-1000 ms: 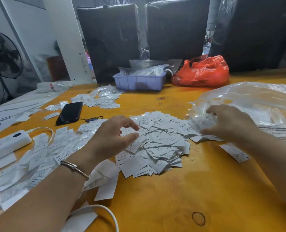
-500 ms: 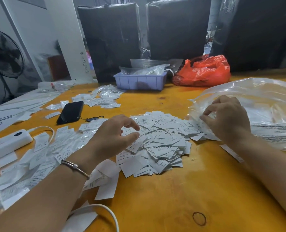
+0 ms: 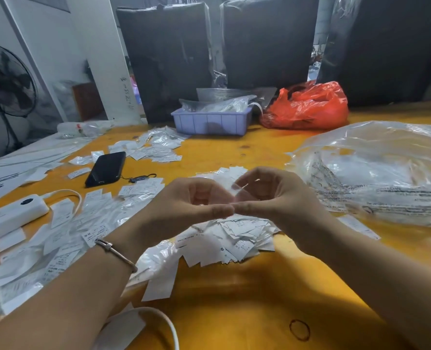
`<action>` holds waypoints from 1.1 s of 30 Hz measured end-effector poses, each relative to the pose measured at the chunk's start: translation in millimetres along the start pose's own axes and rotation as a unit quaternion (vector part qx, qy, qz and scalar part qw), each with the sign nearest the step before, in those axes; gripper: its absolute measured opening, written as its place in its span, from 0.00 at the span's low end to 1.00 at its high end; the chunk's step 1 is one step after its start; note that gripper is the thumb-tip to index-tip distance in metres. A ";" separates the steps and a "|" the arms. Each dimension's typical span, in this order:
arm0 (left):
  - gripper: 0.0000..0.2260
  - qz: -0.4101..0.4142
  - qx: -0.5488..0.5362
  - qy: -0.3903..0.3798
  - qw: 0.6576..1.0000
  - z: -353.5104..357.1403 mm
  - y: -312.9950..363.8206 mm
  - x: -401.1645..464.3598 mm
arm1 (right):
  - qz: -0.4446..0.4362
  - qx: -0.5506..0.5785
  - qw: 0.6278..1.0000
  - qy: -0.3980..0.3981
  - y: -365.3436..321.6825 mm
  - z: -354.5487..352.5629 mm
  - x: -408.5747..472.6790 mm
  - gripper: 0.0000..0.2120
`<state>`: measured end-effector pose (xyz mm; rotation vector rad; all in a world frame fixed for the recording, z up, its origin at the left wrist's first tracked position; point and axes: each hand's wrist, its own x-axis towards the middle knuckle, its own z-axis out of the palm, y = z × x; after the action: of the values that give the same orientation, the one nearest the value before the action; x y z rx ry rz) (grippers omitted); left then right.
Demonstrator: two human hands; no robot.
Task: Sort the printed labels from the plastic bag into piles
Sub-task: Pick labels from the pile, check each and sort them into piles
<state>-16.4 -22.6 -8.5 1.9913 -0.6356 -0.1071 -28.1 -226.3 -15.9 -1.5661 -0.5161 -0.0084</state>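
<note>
Where visible, hands (image 3: pixel 234 205) perhaps over labels (image 3: pixel 237 236)

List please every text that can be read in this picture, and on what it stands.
"SX": loose label, left of the left wrist.
"MADE IN CHINA": label in the middle pile.
"S": label in the same pile.
Plastic bag: black print, too blurred.
White post: handwritten digits, not clear.

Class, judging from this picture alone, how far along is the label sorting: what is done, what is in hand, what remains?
Done: labels lie in a central pile, a left pile and a far pile. In hand: the left hand and right hand meet over the central pile, pinching what looks like one small label. Left: the clear plastic bag appears to still hold printed material.
</note>
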 end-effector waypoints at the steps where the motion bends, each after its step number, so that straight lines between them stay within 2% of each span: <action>1: 0.14 0.008 -0.017 0.007 1.000 0.3 0.3 0.1 | 0.000 -0.002 1.000 0.004 1.3 0.0 0.8 0.15; 3: 0.12 0.018 -0.032 0.038 0.999 -2.5 0.3 0.3 | -0.006 -0.032 0.999 0.032 2.9 -7.5 3.0 0.16; 5: 0.11 0.018 -0.030 0.073 0.997 -6.4 -0.8 0.3 | -0.023 -0.136 0.989 0.052 3.2 -20.2 4.6 0.14; 8: 0.11 0.014 -0.029 0.130 0.991 -8.4 -2.5 0.6 | -0.023 -0.333 0.942 -0.019 6.7 -31.8 4.8 0.10; 10: 0.13 0.009 -0.025 0.156 0.987 -8.3 -3.2 0.6 | -0.023 -0.385 0.919 -0.081 9.9 -30.0 4.4 0.10; 12: 0.13 -0.003 -0.027 0.171 0.985 -9.2 -3.9 0.8 | -0.038 -0.415 0.901 -0.120 12.6 -25.2 4.7 0.11; 16: 0.05 -0.015 -0.052 0.179 0.982 -10.9 -3.9 -0.3 | -0.064 -0.446 0.882 -0.136 14.4 -19.6 4.3 0.11; 21: 0.07 -0.016 -0.059 0.193 0.979 -12.7 -2.9 -1.0 | -0.152 -0.469 0.863 -0.108 16.0 -15.0 3.0 0.05; 25: 0.14 -0.036 -0.071 0.186 0.979 -10.7 -4.0 0.1 | -0.201 -0.489 0.844 -0.088 13.0 -16.0 3.0 0.02; 27: 0.19 -0.044 -0.080 0.180 0.980 -11.1 -4.6 0.6 | -0.195 -0.483 0.849 -0.083 9.9 -16.1 2.3 0.04; 29: 0.23 -0.054 -0.094 0.172 0.979 -11.3 -4.9 0.9 | -0.184 -0.435 0.878 -0.076 6.0 -16.9 1.5 0.06; 33: 0.15 -0.063 -0.075 0.169 0.981 -11.7 -6.0 0.8 | -0.097 -0.246 0.963 -0.052 -3.8 -25.7 1.9 0.12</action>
<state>-9.4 -11.5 -7.7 1.8459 -0.2741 0.1047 -19.7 -250.2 -9.8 -2.0007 -0.7927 -0.2197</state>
